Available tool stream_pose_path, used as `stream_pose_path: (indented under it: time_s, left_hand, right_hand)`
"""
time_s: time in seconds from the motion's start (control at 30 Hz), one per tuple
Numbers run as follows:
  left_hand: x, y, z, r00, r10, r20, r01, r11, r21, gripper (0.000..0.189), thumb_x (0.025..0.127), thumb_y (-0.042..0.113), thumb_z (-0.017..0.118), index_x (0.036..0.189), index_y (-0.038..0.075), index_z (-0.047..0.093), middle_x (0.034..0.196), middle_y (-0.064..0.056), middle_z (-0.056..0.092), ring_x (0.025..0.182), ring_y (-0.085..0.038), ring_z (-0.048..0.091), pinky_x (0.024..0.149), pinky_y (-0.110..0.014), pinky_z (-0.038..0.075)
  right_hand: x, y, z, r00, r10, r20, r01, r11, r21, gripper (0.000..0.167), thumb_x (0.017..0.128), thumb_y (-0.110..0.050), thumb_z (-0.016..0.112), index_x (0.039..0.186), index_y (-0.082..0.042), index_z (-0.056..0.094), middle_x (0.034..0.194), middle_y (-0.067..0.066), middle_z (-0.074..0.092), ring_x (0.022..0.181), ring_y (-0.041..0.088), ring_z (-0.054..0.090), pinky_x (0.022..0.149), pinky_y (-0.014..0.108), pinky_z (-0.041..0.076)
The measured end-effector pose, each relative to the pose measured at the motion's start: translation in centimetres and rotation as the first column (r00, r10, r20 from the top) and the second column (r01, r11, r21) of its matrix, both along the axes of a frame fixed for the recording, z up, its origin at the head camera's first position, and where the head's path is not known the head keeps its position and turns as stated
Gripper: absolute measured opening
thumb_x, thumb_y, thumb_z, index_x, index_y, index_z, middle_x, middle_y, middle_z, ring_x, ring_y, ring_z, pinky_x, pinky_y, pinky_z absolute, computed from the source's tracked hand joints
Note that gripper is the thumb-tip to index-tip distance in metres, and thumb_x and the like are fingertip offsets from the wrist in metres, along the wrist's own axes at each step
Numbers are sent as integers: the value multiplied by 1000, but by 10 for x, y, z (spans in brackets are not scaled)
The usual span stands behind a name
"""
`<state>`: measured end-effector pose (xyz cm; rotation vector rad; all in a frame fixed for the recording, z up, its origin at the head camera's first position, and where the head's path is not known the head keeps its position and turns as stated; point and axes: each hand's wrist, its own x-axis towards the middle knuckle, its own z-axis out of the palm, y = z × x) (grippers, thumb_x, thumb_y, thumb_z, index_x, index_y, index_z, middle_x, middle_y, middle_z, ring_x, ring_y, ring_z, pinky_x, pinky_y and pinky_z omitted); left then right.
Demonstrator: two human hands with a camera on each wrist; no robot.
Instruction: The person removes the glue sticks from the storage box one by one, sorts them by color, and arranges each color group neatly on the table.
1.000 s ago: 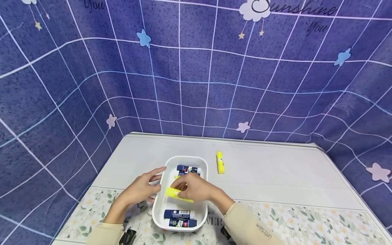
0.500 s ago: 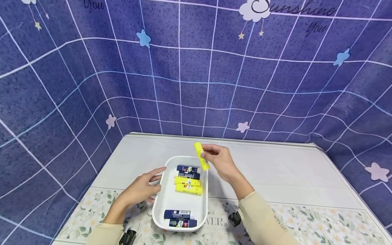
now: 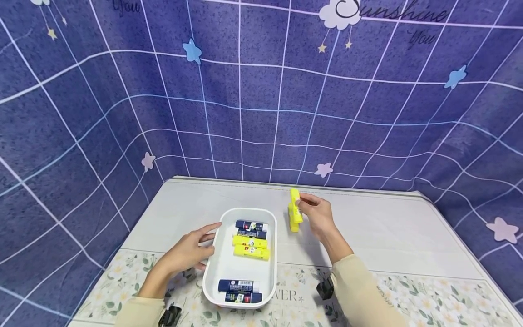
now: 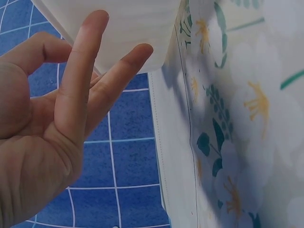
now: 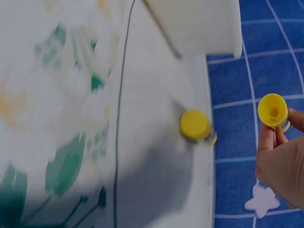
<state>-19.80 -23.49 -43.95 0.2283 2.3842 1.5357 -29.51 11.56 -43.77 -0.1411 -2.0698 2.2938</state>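
My right hand (image 3: 321, 219) pinches a yellow glue stick (image 3: 296, 206) above the table, right of the white tray (image 3: 207, 284). Just below it lies another yellow glue stick (image 3: 293, 228), partly covered from the head camera; the right wrist view shows the held glue stick (image 5: 273, 110) apart from the lying glue stick (image 5: 195, 124). My left hand (image 3: 185, 251) touches the tray's left side with extended fingers, seen against its wall (image 4: 130, 23) in the left wrist view. Inside the tray, two yellow glue sticks (image 3: 251, 252) lie below two navy glue sticks (image 3: 249, 225).
Two more navy glue sticks (image 3: 239, 286) lie at the tray's near end. The white table (image 3: 376, 227) has a flowered cover (image 3: 433, 295) along its near part. A blue gridded curtain (image 3: 261, 91) hangs behind and at both sides.
My right hand has lifted a yellow glue stick out of the tray and carried it right, over the one on the table. The left hand and tray have stayed put.
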Motion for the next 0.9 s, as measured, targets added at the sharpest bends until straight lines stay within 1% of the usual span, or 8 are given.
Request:
stream_pose_path:
  time_s: [0.13, 0.3, 0.4, 0.47, 0.63, 0.73, 0.8, 0.9]
  left_hand:
    - [0, -1, 2, 1000, 1, -6, -1, 1000, -2, 71, 98, 9, 63, 163, 11, 33, 153, -35, 46, 98, -33, 76, 59, -43, 66]
    - [1, -3, 3, 1000, 5, 0, -5, 1000, 4, 72, 98, 9, 63, 163, 11, 32, 154, -34, 46, 99, -34, 76, 60, -43, 67]
    - [2, -3, 3, 1000, 11, 5, -11, 1000, 7, 71, 98, 9, 63, 163, 11, 32, 154, -34, 45, 101, -35, 76, 61, -43, 67]
    - [2, -2, 3, 1000, 12, 5, -12, 1000, 8, 71, 98, 9, 62, 163, 11, 32, 155, -34, 45, 102, -36, 76, 62, -43, 67]
    - [3, 0, 2, 1000, 4, 6, -4, 1000, 16, 71, 99, 9, 62, 163, 11, 32, 155, -34, 44, 106, -39, 75, 63, -43, 67]
    - [3, 0, 1, 1000, 3, 11, -3, 1000, 20, 70, 100, 10, 62, 163, 11, 31, 156, -33, 44, 108, -40, 74, 64, -43, 68]
    - [3, 0, 1, 1000, 3, 14, -3, 1000, 23, 70, 100, 11, 62, 163, 12, 32, 156, -34, 43, 107, -40, 74, 65, -43, 68]
    - [3, 0, 1, 1000, 7, 16, -7, 1000, 24, 70, 100, 11, 63, 163, 12, 32, 156, -34, 43, 106, -40, 74, 65, -43, 68]
  right_hand:
    - [-7, 10, -8, 998, -43, 48, 43, 999, 0, 39, 95, 2, 65, 133, 11, 62, 102, 2, 71, 86, 4, 64, 80, 14, 58]
    - [-15, 17, -19, 991, -102, 82, 100, 994, 32, 37, 95, 1, 65, 130, 14, 62, 98, 3, 71, 82, 3, 63, 73, 12, 56]
    - [-18, 18, -28, 987, -132, 94, 123, 988, 96, 35, 94, 1, 66, 126, 14, 65, 96, 6, 72, 77, 3, 62, 67, 12, 55]
    - [-18, 18, -34, 983, -145, 112, 128, 981, 145, 34, 94, 1, 67, 125, 13, 66, 99, 9, 72, 76, 5, 62, 65, 13, 54]
    - [-16, 19, -42, 970, -178, 165, 129, 954, 269, 35, 95, -3, 66, 128, 9, 67, 118, 22, 68, 92, 16, 65, 71, 17, 54]
    - [-15, 22, -45, 964, -190, 187, 125, 941, 314, 35, 96, -7, 66, 129, 6, 67, 126, 23, 66, 103, 21, 65, 76, 18, 55]
    - [-15, 23, -47, 963, -194, 189, 124, 937, 326, 36, 96, -8, 67, 130, 5, 67, 127, 23, 66, 105, 22, 65, 76, 18, 54]
    - [-15, 24, -48, 966, -192, 171, 122, 928, 352, 36, 95, -10, 70, 128, 5, 69, 125, 22, 67, 101, 20, 65, 72, 16, 53]
